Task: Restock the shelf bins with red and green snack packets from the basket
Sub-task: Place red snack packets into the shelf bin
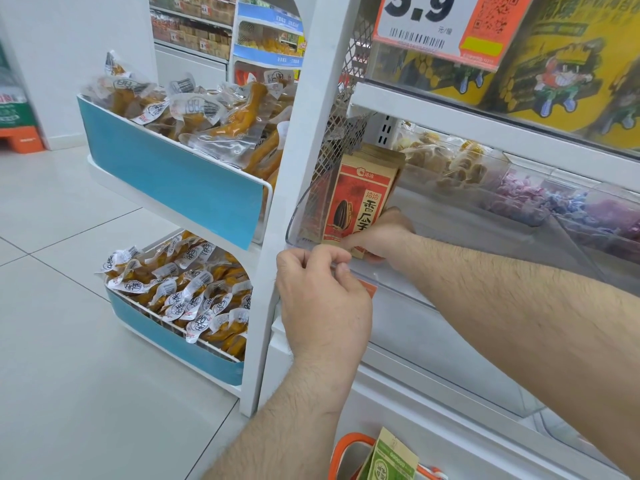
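Your right hand point(377, 233) grips the red packet point(360, 202) upright, long axis vertical, inside the clear bin point(398, 271); your left hand point(322, 292) pinches its rim.

We are standing in a shop, a small grocery or snack store. A big price tag point(420, 20) with a barcode and QR code hangs on the white shelf point(450, 114). Blue-fronted bins point(166, 174) brim with vacuum-packed snacks point(221, 116), clear bins point(502, 188) hold wrapped sweets, and further stocked aisles point(194, 26) stand across the pale tiled floor point(62, 237).
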Motion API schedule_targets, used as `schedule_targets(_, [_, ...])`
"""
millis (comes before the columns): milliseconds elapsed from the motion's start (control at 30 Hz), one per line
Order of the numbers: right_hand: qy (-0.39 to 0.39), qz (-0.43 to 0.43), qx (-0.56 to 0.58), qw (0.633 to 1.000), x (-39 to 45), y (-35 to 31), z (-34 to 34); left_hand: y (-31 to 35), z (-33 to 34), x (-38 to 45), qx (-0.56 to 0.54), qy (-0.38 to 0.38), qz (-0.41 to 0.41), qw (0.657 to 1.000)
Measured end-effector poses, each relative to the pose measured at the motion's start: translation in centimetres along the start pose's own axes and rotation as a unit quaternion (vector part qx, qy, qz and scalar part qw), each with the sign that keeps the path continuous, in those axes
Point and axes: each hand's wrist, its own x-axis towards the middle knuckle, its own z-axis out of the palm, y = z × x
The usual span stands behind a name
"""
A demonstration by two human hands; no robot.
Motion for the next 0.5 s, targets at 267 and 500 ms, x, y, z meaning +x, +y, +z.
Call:
schedule_targets(267, [0.014,0.027,0.057,0.998,-0.04,0.2,-0.86,-0.03,-0.01,0.02,0.004,0.002,0.005,1.0])
schedule_targets(500, [0.006,0.006,0.051,0.999,-0.54,0.33,-0.91,0.01,0.0,0.01,0.008,0.002,0.002,1.0])
